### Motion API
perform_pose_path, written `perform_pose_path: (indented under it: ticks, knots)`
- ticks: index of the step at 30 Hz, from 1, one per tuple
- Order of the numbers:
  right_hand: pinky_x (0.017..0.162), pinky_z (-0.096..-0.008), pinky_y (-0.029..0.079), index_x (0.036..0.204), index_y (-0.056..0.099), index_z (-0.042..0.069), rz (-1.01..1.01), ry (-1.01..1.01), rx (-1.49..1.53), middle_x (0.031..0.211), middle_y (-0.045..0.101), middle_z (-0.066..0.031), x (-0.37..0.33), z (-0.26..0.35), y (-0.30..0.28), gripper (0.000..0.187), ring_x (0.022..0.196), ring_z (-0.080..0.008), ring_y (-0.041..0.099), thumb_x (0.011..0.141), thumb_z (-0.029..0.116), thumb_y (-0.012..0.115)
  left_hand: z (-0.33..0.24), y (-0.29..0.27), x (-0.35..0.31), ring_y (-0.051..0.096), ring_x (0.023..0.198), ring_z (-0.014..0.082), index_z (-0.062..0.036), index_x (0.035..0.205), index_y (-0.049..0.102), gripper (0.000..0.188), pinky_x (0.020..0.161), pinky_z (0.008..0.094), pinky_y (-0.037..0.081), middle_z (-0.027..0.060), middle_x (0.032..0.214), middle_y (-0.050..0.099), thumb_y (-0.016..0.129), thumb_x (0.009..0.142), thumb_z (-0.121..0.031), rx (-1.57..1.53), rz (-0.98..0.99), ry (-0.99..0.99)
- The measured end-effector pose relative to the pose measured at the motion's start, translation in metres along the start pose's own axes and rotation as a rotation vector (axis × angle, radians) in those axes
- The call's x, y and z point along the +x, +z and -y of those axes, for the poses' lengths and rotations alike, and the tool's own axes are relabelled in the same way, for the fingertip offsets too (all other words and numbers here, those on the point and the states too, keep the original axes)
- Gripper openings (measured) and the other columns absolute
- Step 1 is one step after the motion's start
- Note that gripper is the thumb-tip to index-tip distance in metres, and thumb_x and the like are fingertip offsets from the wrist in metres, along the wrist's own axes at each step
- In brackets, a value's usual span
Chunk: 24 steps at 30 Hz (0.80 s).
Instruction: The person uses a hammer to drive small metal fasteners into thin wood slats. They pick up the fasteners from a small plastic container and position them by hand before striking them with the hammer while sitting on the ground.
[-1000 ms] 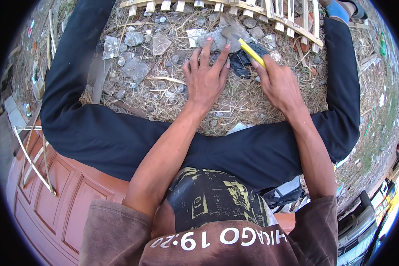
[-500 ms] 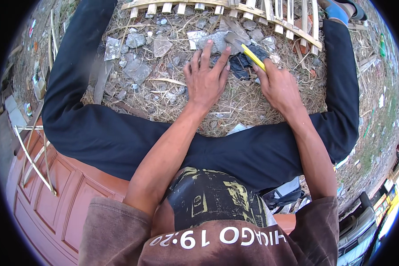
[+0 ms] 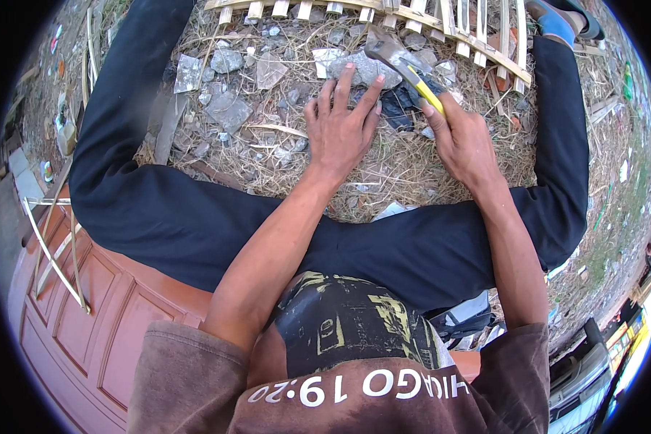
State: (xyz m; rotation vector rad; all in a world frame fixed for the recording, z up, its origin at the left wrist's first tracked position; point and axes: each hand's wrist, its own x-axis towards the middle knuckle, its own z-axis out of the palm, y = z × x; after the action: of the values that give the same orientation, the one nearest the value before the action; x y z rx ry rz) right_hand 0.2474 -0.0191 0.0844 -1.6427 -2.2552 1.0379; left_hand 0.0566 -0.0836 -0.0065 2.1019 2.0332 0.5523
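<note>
In front of me, a flat grey stone (image 3: 365, 67) lies on the straw-strewn ground. My left hand (image 3: 338, 137) rests palm down with spread fingers, the fingertips on the stone's near edge. My right hand (image 3: 466, 145) is closed around the yellow handle of a hammer (image 3: 430, 94). The hammer's metal head is smeared by motion and hangs over the stone's far right part, apart from my left fingers. Crumpled black plastic or cloth (image 3: 394, 108) lies right of the stone, partly under the handle.
A curved frame of pale wooden slats (image 3: 419, 18) lies at the far side. Broken stones (image 3: 228, 112) are scattered on the left between my black-trousered legs (image 3: 188, 224). Behind me at left is a reddish-brown panelled door (image 3: 134, 329) with thin strips (image 3: 54, 253) on it.
The hammer's head has risen off the stone and swung up and away, with my right wrist tilting back. My left hand stays on the stone; the whole view has shifted slightly.
</note>
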Motion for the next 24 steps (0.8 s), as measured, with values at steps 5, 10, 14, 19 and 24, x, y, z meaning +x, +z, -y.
perform_pose_path:
  ticks: [5, 10, 14, 19, 24]
  knots:
    - [0.051, -0.0524, 0.046, 0.090, 0.052, 0.002, 0.004, 0.002, -0.132, 0.056, 0.057, -0.0220, 0.001, -0.008, 0.006, 0.034, 0.054, -0.0455, 0.060, 0.104, 0.033, 0.055, -0.001, -0.001, 0.002, 0.041, 0.133, 0.0359, -0.0345, 0.144, 0.056, 0.051, 0.105, 0.0505, 0.032, 0.0116, 0.155, 0.038, 0.068, 0.094, -0.032, -0.003, 0.021, -0.008]
    - [0.051, -0.0529, 0.046, 0.090, 0.053, 0.002, -0.033, 0.024, 0.019, 0.056, 0.057, -0.0221, -0.001, 0.003, 0.000, 0.035, 0.053, -0.0451, 0.059, 0.105, 0.033, 0.053, -0.002, 0.000, 0.001, 0.041, 0.132, 0.0354, -0.0367, 0.144, 0.055, 0.051, 0.105, 0.0505, 0.032, 0.0119, 0.153, 0.038, 0.067, 0.095, -0.032, -0.001, 0.009, -0.007]
    - [0.049, -0.0519, 0.043, 0.090, 0.053, 0.002, -0.015, -0.035, -0.171, 0.057, 0.058, -0.0218, 0.002, -0.007, 0.007, 0.034, 0.053, -0.0452, 0.059, 0.105, 0.032, 0.054, 0.000, 0.000, 0.002, 0.041, 0.131, 0.0354, -0.0378, 0.144, 0.055, 0.051, 0.105, 0.0502, 0.032, 0.0114, 0.152, 0.038, 0.067, 0.095, -0.032, 0.001, 0.008, -0.010]
    - [0.050, -0.0533, 0.045, 0.089, 0.053, 0.002, -0.078, 0.001, 0.046, 0.057, 0.057, -0.0227, -0.002, 0.006, -0.003, 0.033, 0.054, -0.0454, 0.059, 0.103, 0.031, 0.058, -0.003, -0.001, 0.004, 0.041, 0.131, 0.0353, -0.0388, 0.143, 0.055, 0.050, 0.104, 0.0504, 0.032, 0.0110, 0.152, 0.038, 0.067, 0.095, -0.033, 0.011, 0.006, -0.002]
    - [0.049, -0.0521, 0.044, 0.089, 0.053, 0.002, -0.037, -0.014, -0.144, 0.055, 0.056, -0.0214, 0.003, -0.003, 0.004, 0.034, 0.054, -0.0448, 0.060, 0.103, 0.032, 0.057, -0.002, 0.001, 0.003, 0.040, 0.131, 0.0351, -0.0382, 0.141, 0.057, 0.047, 0.104, 0.0508, 0.032, 0.0107, 0.152, 0.037, 0.066, 0.095, -0.033, 0.016, 0.005, -0.007]
